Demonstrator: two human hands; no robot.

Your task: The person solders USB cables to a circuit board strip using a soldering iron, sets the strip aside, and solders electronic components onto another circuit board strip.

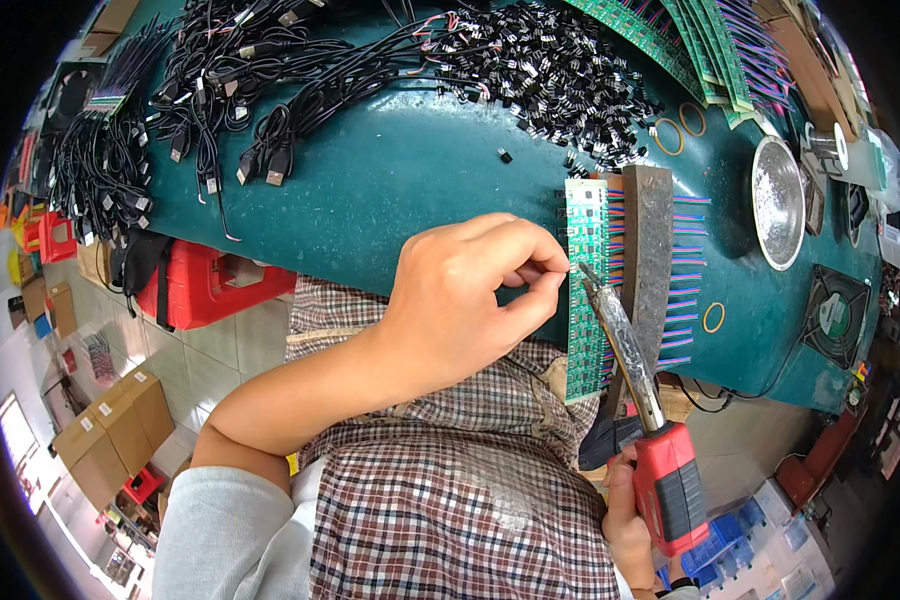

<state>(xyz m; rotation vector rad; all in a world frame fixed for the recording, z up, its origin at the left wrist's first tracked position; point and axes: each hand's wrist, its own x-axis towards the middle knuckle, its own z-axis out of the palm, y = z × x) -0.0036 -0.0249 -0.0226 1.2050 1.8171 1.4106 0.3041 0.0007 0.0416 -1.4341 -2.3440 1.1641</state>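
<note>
A long green circuit board [586,345] lies near the table's front edge, with small black parts along its left side. Thin coloured wires [686,276] run from its right side, passing under a dark, worn bar [650,240]. My left hand [470,290] is closed in a pinch at the board's left edge; whatever the fingertips hold is too small to make out. In my right hand [625,520] is a soldering iron [672,490] with a red and black handle. Its tip is at the board, close to my left fingertips.
A heap of small black three-legged components [545,80] lies at the back, left of stacked green boards [695,50]. Bundles of black USB cables [280,125] cover the far left. To the right are a metal bowl [778,205], a fan [836,315] and rubber bands [713,318].
</note>
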